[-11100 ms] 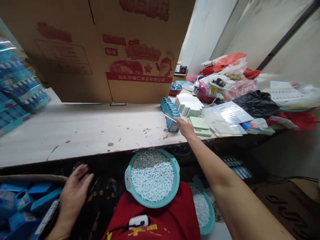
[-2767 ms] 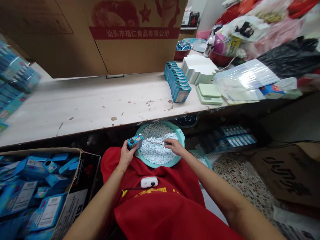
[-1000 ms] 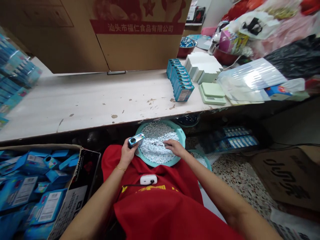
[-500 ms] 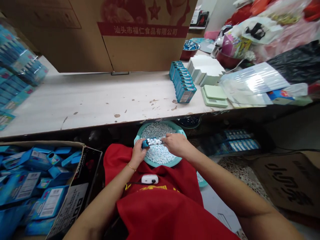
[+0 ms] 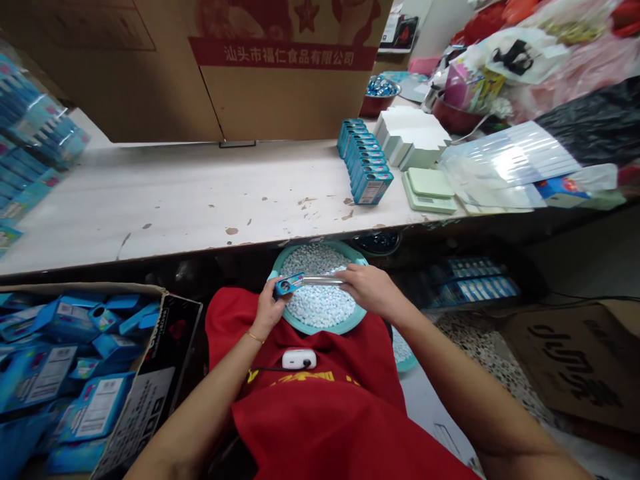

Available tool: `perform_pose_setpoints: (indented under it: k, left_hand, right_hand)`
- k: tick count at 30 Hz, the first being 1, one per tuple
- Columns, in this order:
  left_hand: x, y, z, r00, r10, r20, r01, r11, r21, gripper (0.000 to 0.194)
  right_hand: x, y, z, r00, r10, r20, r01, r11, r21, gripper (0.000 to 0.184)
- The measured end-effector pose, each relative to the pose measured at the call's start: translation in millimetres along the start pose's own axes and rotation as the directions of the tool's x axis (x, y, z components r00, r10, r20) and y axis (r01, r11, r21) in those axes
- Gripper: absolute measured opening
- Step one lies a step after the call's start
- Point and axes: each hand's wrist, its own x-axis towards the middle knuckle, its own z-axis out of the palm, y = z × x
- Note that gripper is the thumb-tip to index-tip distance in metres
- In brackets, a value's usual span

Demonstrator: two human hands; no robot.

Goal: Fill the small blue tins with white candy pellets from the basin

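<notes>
A teal basin (image 5: 356, 319) full of small white tablets (image 5: 320, 307) rests on my lap below the table edge. My left hand (image 5: 270, 308) is closed on a small blue tin (image 5: 289, 285) held over the basin's left side. My right hand (image 5: 369, 289) is closed on the right end of the tin's shiny lid (image 5: 323, 281), which lies across the top of the tin. A row of several identical blue tins (image 5: 364, 160) stands on the white table (image 5: 190, 200) to the upper right.
A cardboard box (image 5: 160, 373) of blue packets sits at my left. A large brown carton (image 5: 240, 67) stands at the table's back. White cartons (image 5: 411, 137), a green scale (image 5: 427, 189), plastic sheets (image 5: 505, 163) and bags crowd the right. A second basin (image 5: 403, 350) sits lower right.
Half a second ago the open tin lay heaped with tablets in the basin. Now it is lifted slightly and the shiny lid covers its top, held by my right hand.
</notes>
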Motion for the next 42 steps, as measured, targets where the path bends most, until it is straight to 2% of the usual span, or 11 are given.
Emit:
perform_pose_setpoints:
  k: [5, 9, 11, 14, 19, 22, 24, 27, 31, 36, 42]
  left_hand:
    - [-5.5, -6.4, -6.9, 1.0, 0.01, 0.001, -0.01, 0.999, -0.042, 0.036]
    - [-7.4, -3.8, -7.6, 0.997, 0.074, 0.012, -0.074, 0.997, 0.009, 0.035]
    - [-7.9, -0.6, -10.0, 0.996, 0.085, 0.004, -0.085, 0.996, 0.035, 0.034]
    - [-8.4, 2.4, -17.5, 0.999, 0.034, -0.037, -0.033, 0.999, 0.041, 0.033]
    - [-7.2, 1.2, -28.6, 0.99, -0.042, -0.133, 0.048, 0.998, 0.041, 0.036]
    - [-5.0, 3.2, -25.9, 0.989, -0.045, -0.138, 0.053, 0.997, 0.056, 0.035]
    - [-3.6, 6.6, -20.1, 0.993, -0.022, -0.115, 0.031, 0.996, 0.079, 0.033]
    - [-2.3, 12.7, -8.4, 0.998, 0.024, -0.058, -0.016, 0.992, 0.126, 0.033]
    - [-3.1, 17.9, 4.6, 0.998, 0.059, -0.003, -0.058, 0.982, 0.18, 0.033]
    - [-5.8, 17.8, 8.2, 0.994, 0.105, 0.031, -0.109, 0.974, 0.198, 0.034]
    - [-5.8, 25.5, -1.6, 0.994, 0.105, 0.002, -0.103, 0.965, 0.24, 0.031]
  right_hand:
    - [3.7, 35.6, 84.8, 0.981, 0.149, 0.121, -0.163, 0.979, 0.121, 0.026]
    - [32.7, 14.2, 156.2, 0.964, 0.193, 0.186, -0.25, 0.895, 0.37, 0.027]
    - [46.5, -0.8, 177.7, 0.962, 0.201, 0.185, -0.265, 0.855, 0.446, 0.03]
    - [56.6, -8.2, 189.9, 0.966, 0.192, 0.175, -0.257, 0.812, 0.525, 0.034]
    - [43.5, 16.2, 167.4, 0.988, 0.122, 0.09, -0.151, 0.717, 0.681, 0.036]
    - [26.4, 29.2, 132.0, 0.997, 0.078, -0.012, -0.043, 0.661, 0.749, 0.033]
    - [15.5, 30.3, 102.1, 0.997, 0.047, -0.062, 0.013, 0.686, 0.728, 0.032]
    - [4.8, 19.0, 56.7, 0.997, -0.01, -0.079, 0.054, 0.811, 0.583, 0.031]
    - [4.1, -12.0, 13.9, 1.0, -0.03, -0.004, 0.03, 0.982, 0.188, 0.028]
    - [11.1, -46.3, -9.2, 0.996, -0.065, 0.065, 0.073, 0.989, -0.129, 0.027]
    - [2.2, -36.2, -20.9, 0.998, -0.023, 0.055, 0.03, 0.993, -0.118, 0.029]
